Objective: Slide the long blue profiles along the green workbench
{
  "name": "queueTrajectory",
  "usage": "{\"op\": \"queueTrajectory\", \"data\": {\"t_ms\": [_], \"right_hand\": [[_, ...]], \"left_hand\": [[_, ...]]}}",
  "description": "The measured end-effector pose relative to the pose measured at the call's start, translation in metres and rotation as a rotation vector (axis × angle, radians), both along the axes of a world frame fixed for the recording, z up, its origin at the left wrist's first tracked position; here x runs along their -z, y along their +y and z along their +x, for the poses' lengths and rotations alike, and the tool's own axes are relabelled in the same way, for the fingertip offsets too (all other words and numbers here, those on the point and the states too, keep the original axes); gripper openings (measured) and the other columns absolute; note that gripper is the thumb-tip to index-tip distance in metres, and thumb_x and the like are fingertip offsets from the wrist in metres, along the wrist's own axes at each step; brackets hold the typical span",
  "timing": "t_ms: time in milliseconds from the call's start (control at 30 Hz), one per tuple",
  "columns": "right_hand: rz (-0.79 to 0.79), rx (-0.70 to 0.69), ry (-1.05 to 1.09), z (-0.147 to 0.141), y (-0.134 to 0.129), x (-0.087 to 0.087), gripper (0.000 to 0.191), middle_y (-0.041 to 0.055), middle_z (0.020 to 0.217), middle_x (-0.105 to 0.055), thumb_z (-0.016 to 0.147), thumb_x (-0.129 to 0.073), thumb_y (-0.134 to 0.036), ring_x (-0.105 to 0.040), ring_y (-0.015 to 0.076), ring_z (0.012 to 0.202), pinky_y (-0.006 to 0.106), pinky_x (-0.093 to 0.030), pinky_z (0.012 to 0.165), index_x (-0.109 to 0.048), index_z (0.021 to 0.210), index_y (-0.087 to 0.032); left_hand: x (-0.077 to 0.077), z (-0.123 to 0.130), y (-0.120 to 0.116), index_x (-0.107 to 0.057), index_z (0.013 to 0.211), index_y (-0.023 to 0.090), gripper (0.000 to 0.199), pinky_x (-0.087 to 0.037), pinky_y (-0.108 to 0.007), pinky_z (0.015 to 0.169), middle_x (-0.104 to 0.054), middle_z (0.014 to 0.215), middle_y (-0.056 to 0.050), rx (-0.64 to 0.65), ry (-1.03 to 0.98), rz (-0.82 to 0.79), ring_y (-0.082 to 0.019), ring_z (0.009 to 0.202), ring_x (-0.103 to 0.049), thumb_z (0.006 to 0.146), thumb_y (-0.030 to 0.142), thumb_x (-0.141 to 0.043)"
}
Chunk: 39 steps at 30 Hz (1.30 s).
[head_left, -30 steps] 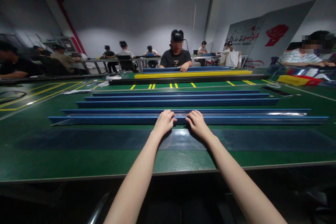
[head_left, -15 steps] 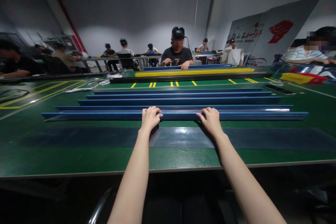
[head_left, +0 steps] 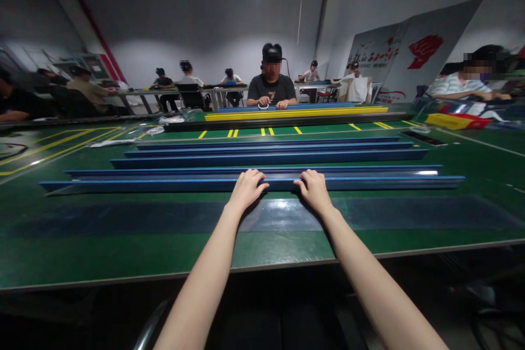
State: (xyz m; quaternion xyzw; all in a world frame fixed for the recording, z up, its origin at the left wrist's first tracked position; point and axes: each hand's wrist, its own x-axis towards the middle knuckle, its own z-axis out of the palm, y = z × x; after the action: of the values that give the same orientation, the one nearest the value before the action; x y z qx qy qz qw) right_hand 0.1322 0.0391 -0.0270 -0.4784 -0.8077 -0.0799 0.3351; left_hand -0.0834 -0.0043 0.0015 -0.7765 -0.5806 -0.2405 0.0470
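Left hand [head_left: 246,188] and right hand [head_left: 315,187], slightly apart, seem to grip the nearest blue profile [head_left: 164,186].

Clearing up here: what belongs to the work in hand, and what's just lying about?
Work in hand:
front blue strip, held by left hand and right hand
clear sheet, probably
rear blue strips, probably

Lying about, seemingly:
phone
crumpled plastic

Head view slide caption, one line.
Left hand and right hand on the nearest blue strip, transparent sheet lying closer on green table.
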Motion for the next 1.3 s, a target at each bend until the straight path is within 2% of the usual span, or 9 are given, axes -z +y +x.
{"op": "queueTrajectory", "data": {"t_ms": [233,467,633,867,1067,1167,1300], "right_hand": [[-0.062,-0.108,0.039,-0.009,-0.001,-0.004,0.020,0.0045,0.081,-0.059,0.086,-0.045,-0.032,-0.050,0.0181,0.083,0.030,-0.031,0.076,-0.057,0.077,-0.018],[-0.101,-0.176,-0.033,-0.005,-0.003,-0.004,0.030,0.0088,0.104,-0.060,0.087,-0.040,-0.031,-0.049,0.0206,0.099,0.033,-0.034,0.088,-0.055,0.109,-0.017],[-0.150,-0.192,-0.139,-0.008,0.002,-0.015,0.037,0.0100,0.114,-0.058,0.084,-0.045,-0.029,-0.048,0.0209,0.106,0.033,-0.034,0.092,-0.051,0.119,-0.016],[-0.232,-0.208,-0.352,-0.025,0.020,-0.035,0.036,0.0124,0.111,-0.059,0.084,-0.046,-0.027,-0.054,0.0213,0.101,0.032,-0.038,0.086,-0.053,0.117,-0.014],[-0.257,-0.282,-0.305,-0.022,0.041,-0.036,0.037,0.0099,0.109,-0.060,0.088,-0.039,-0.033,-0.054,0.0189,0.101,0.030,-0.039,0.086,-0.053,0.119,-0.017],[-0.204,-0.283,-0.243,-0.012,0.055,-0.035,0.036,0.0085,0.110,-0.059,0.089,-0.037,-0.036,-0.052,0.0184,0.102,0.029,-0.039,0.086,-0.056,0.114,-0.019],[-0.063,-0.141,-0.243,0.003,0.074,-0.034,0.038,0.0111,0.114,-0.057,0.088,-0.037,-0.038,-0.048,0.0223,0.105,0.033,-0.036,0.086,-0.056,0.113,-0.016]], "left_hand": [[0.004,-0.005,0.006,-0.054,0.079,0.019,0.004,-0.033,-0.033,0.079,-0.063,0.092,-0.004,-0.068,-0.014,-0.022,-0.020,0.092,-0.054,0.082,0.022,-0.053],[0.006,-0.017,0.020,-0.052,0.073,0.019,0.009,-0.030,-0.034,0.080,-0.062,0.089,-0.002,-0.090,-0.065,-0.058,-0.019,0.092,-0.053,0.081,0.023,-0.051],[0.008,-0.028,0.032,-0.053,0.074,0.019,0.008,-0.028,-0.034,0.081,-0.061,0.089,-0.002,-0.109,-0.072,-0.073,-0.018,0.090,-0.053,0.080,0.025,-0.052],[0.006,-0.048,0.046,-0.054,0.073,0.019,0.009,-0.027,-0.035,0.083,-0.061,0.087,-0.001,-0.143,-0.076,-0.119,-0.019,0.090,-0.053,0.078,0.026,-0.053],[0.002,-0.054,0.056,-0.054,0.074,0.018,0.010,-0.028,-0.035,0.083,-0.060,0.088,-0.002,-0.138,-0.055,-0.147,-0.019,0.090,-0.053,0.079,0.027,-0.052],[0.004,-0.054,0.059,-0.054,0.078,0.019,0.009,-0.028,-0.036,0.084,-0.059,0.088,-0.003,-0.151,-0.024,-0.145,-0.020,0.091,-0.052,0.080,0.027,-0.052],[0.005,-0.054,0.058,-0.054,0.082,0.019,0.014,-0.029,-0.037,0.085,-0.057,0.090,-0.002,-0.109,-0.003,-0.123,-0.019,0.092,-0.050,0.083,0.033,-0.049]]}}
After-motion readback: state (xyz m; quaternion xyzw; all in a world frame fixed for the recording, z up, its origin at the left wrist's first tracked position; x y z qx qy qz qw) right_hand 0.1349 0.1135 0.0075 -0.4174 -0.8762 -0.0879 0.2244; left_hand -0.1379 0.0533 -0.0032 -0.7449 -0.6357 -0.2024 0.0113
